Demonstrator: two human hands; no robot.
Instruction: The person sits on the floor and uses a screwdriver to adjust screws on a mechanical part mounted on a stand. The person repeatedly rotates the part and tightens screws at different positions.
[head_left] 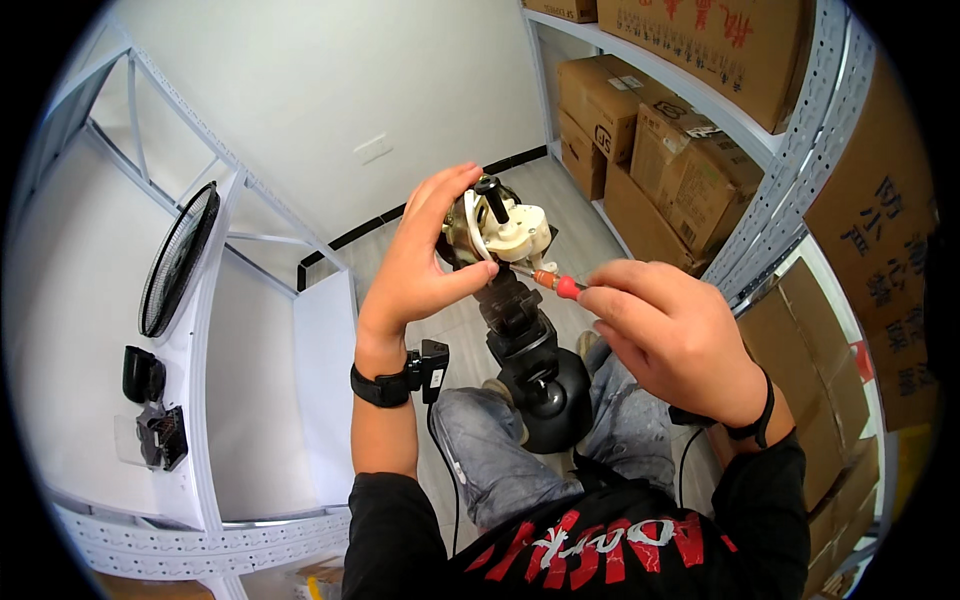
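An electric fan's motor head, with a cream gearbox cover and a black knob on top, sits on a black fan stand. The stand rises from between my legs. My left hand is wrapped round the left side of the motor head, thumb along its lower edge and fingers behind it. In my right hand is a screwdriver with a red and orange handle. Its shaft points left to the underside of the cream cover, near my left thumb. Whether the tip sits in a screw is hidden.
On the left, a white shelf carries a round black fan grille and black plastic parts. Cardboard boxes fill the metal rack on the right. A large carton stands close by my right arm.
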